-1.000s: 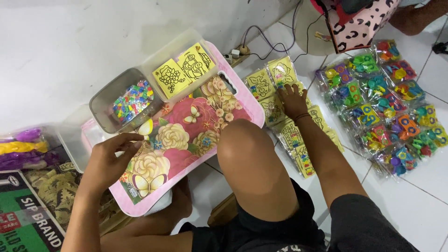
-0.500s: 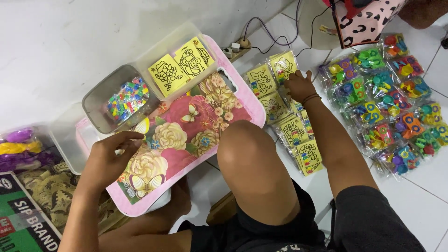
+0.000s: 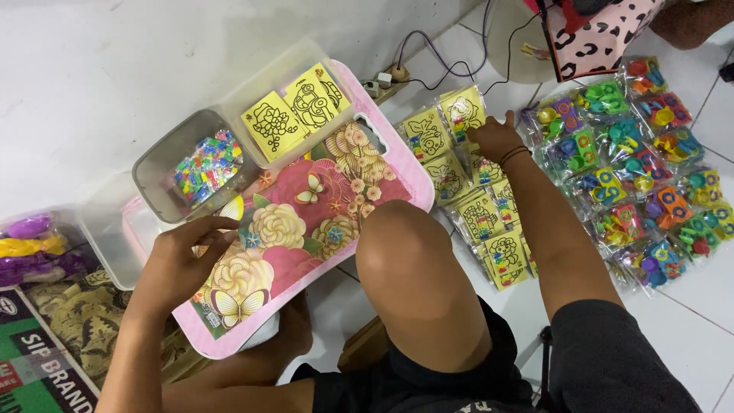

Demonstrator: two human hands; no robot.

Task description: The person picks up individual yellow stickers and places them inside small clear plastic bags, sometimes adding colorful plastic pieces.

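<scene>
The right hand [image 3: 495, 136] reaches out over a row of yellow picture packs [image 3: 474, 206] lying on the white tile floor [image 3: 688, 336]. Its fingers are bent down onto the top packs, touching them, but I cannot tell if it grips one. The packs are small clear bags with yellow cards and black line drawings, laid overlapping in a line from near the wall down toward the knee [image 3: 417, 260].

The left hand [image 3: 183, 260] lies flat and half open on a pink tray [image 3: 306, 222] with big flowers and butterflies painted on it. The fingers spread over the tray and hold nothing. The tray rests tilted across the person's lap.

At the far edge of the tray sits a clear plastic box [image 3: 245, 122] with two more yellow cards [image 3: 294, 111] in one part and a heap of tiny colourful bits [image 3: 205, 164] in the other.

To the right, well apart from the tray, lie many clear bags of bright toys [image 3: 634, 176] on the floor. A cable [image 3: 443, 53] runs along the white wall [image 3: 115, 69]. On the left are purple and yellow things [image 3: 34, 248] in a bag and a green printed box [image 3: 38, 367].
</scene>
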